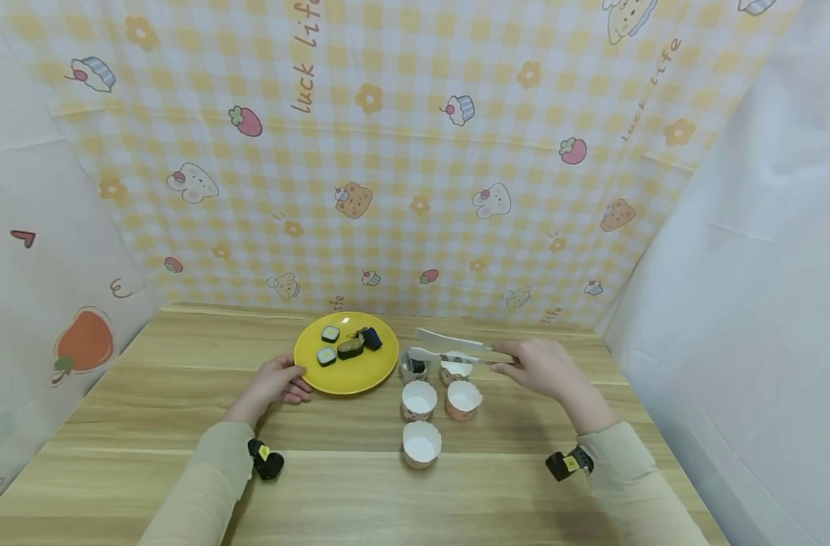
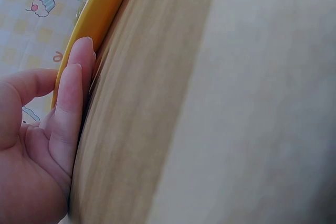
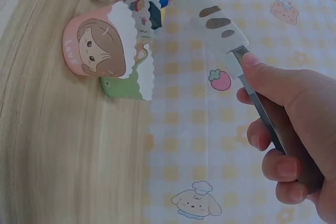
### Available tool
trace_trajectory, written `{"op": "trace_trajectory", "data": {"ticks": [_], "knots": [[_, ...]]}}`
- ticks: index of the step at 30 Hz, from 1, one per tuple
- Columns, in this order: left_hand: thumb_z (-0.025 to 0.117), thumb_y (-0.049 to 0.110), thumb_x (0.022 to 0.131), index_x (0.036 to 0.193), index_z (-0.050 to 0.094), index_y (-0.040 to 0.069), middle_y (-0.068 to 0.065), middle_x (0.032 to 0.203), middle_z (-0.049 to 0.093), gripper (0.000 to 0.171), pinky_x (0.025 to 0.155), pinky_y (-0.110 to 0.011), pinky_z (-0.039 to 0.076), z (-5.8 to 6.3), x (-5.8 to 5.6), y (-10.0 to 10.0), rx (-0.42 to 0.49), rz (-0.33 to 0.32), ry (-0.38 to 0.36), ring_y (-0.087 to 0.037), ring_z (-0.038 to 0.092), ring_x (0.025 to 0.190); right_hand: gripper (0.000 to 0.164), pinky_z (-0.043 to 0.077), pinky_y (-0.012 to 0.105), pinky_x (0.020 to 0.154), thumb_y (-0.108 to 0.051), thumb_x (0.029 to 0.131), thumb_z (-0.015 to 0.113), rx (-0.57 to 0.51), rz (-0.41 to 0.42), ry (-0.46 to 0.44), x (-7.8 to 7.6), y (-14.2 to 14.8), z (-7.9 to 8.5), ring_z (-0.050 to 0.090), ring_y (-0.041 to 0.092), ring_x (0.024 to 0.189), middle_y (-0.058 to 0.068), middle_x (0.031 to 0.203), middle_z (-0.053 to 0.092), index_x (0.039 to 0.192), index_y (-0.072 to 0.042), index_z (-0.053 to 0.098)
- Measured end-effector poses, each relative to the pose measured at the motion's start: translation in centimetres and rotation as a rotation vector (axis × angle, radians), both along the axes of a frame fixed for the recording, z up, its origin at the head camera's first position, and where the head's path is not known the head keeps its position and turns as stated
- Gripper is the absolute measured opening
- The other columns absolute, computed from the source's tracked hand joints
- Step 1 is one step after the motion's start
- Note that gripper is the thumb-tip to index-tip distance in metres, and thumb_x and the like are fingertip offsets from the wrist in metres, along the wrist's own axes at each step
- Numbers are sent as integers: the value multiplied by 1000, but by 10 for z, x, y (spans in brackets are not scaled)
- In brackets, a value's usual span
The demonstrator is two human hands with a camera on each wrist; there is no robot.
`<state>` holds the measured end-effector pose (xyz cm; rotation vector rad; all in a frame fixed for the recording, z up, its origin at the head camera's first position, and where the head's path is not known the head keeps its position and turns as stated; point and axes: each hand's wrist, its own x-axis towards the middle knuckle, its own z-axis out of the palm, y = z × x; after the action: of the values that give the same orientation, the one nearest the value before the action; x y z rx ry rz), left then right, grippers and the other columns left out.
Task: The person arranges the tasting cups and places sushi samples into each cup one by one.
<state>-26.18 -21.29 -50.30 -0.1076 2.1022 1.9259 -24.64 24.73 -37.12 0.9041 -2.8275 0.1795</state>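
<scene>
My left hand (image 1: 277, 381) pinches the near left rim of a yellow plate (image 1: 350, 383), thumb above and fingers at the underside. On the plate lie two small sushi rolls (image 1: 327, 356) with white rice, a greenish-topped sushi piece (image 1: 350, 347) and a dark wrapped piece (image 1: 372, 338). My right hand (image 1: 539, 367) grips food tongs (image 3: 257, 103) by their metal handles. Their white, paw-patterned tips stand apart, over the back paper cups. A dark sushi piece (image 1: 416, 365) sits in the back left cup (image 1: 413, 376), partly hidden by the tongs.
Several more paper baking cups stand right of the plate: a back right cup (image 1: 454, 374), two middle cups (image 1: 419, 400) and a front cup (image 1: 422, 444). Behind the wooden table (image 1: 319, 485) hangs a yellow checked cloth (image 1: 415, 152); white cloths flank both sides.
</scene>
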Motion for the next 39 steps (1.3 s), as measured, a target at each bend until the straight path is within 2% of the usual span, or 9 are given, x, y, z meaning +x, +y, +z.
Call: {"op": "trace_trajectory", "data": {"ticks": [10,14,19,22,30,33,39], "knots": [[45,7,99,135,29,-14,-9,71,66,44,54,-29,56,0,0,0,3,3,-1,-19,67,60,40,23,23,40,-39,88,68,-6,-25,34,0,-16,-4,28,4,43,-12,49,36,118,-12,68],[45,7,99,133,30,-14,-9,71,66,43,55,-30,56,0,0,0,-2,5,-2,-19,67,61,39,25,24,39,-38,89,68,-19,-53,26,1,-26,-3,33,4,44,-12,50,40,118,-12,68],[44,7,99,133,30,-14,-9,71,66,43,55,-29,56,2,0,0,-7,4,-2,-19,67,61,40,36,26,43,-39,88,67,-30,-90,4,1,-36,-5,49,4,52,-6,65,62,118,-13,67],[44,7,99,134,29,-15,-9,71,66,44,55,-29,56,3,1,0,-7,2,-1,-19,67,61,41,40,28,45,-40,89,67,-36,-109,-16,0,-42,-7,55,5,58,-2,79,69,120,-14,67],[45,8,99,134,30,-14,-9,72,66,44,55,-30,56,3,1,1,-7,1,0,-19,67,61,42,44,30,49,-43,90,64,-44,-133,-44,-3,-55,-10,63,10,66,3,94,71,123,-17,66],[45,8,99,133,31,-14,-9,72,66,43,55,-30,56,3,1,1,-7,2,0,-19,67,61,42,50,34,55,-43,90,64,-43,-121,-47,-4,-59,-12,66,13,72,5,103,71,123,-17,66],[45,8,99,135,29,-14,-10,72,66,45,55,-30,56,0,1,0,-1,6,-5,-19,67,61,40,54,44,68,-42,90,64,-32,-125,-62,-5,-67,-13,68,18,83,4,107,70,122,-17,67]]}}
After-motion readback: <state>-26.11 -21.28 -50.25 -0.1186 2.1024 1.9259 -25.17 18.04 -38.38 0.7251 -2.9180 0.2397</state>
